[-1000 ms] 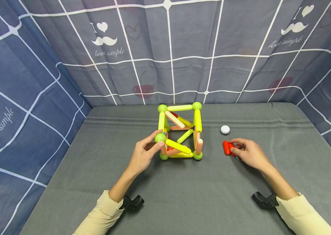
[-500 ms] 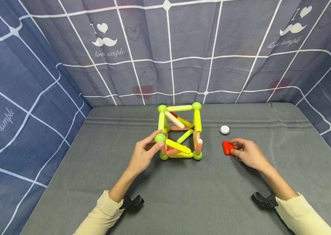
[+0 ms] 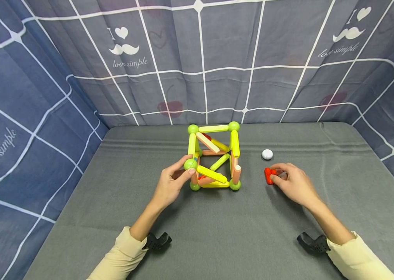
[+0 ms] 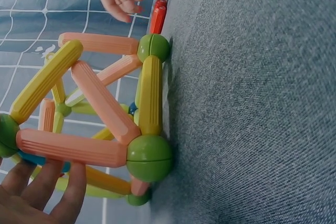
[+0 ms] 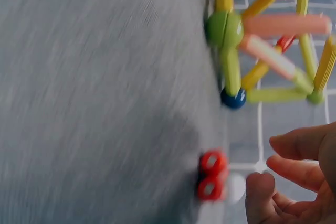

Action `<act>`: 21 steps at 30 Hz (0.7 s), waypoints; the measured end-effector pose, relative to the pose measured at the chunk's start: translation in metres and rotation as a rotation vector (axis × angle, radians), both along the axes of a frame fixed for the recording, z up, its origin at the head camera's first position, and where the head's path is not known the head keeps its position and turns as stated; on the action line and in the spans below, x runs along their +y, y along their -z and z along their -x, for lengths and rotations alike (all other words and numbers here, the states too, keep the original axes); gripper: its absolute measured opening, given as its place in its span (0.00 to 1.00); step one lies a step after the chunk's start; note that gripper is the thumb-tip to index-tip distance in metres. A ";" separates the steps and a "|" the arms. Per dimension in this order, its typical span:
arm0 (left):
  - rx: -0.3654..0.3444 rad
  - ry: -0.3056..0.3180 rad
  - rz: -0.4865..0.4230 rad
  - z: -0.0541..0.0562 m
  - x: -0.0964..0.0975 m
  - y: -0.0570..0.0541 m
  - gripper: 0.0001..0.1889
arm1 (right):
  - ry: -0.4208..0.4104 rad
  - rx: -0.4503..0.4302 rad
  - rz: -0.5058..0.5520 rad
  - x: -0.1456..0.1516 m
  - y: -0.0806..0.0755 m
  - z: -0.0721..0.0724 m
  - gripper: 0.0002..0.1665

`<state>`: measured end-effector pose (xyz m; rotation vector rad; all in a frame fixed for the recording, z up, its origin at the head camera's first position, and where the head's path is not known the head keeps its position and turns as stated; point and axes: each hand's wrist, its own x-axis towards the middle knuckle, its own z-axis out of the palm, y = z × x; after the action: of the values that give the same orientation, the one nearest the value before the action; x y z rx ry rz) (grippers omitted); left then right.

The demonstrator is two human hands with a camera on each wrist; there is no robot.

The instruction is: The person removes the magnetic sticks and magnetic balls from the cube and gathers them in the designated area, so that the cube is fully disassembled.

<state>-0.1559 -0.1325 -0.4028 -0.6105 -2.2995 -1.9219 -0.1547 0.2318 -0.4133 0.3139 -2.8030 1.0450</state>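
Observation:
A frame of yellow and orange magnetic building sticks joined by green balls stands on the grey cloth. My left hand pinches its near left upper green ball between thumb and fingers. In the left wrist view, the left fingers lie by an orange stick. Two red sticks lie side by side to the right of the frame. Just above them is my right hand, fingers loosely bent; in the right wrist view nothing shows between its thumb and fingertips, and the sticks are apart from it.
A white ball lies beyond the red sticks. Behind the grey cloth hangs a checked curtain, which also closes off the left and right sides. A dark blue ball sits low at a corner of the frame.
My right hand has shifted slightly left and up over the red sticks, and now covers more of the right one. The left hand and the frame have stayed in place.

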 end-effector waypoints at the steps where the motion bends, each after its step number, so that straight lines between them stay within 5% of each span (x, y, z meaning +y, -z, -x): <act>1: 0.001 -0.001 -0.001 0.000 0.000 0.000 0.24 | -0.016 0.002 0.015 -0.005 -0.002 -0.002 0.13; 9: 0.010 -0.002 -0.001 0.001 0.000 0.000 0.24 | -0.181 -0.086 0.242 -0.049 -0.004 -0.010 0.21; 21: 0.011 -0.007 -0.004 0.000 0.002 0.000 0.24 | -0.202 -0.068 0.361 -0.084 0.004 -0.003 0.16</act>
<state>-0.1561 -0.1308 -0.4027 -0.6109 -2.2874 -1.9147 -0.1516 0.1479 -0.4170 0.5323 -2.6065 1.6021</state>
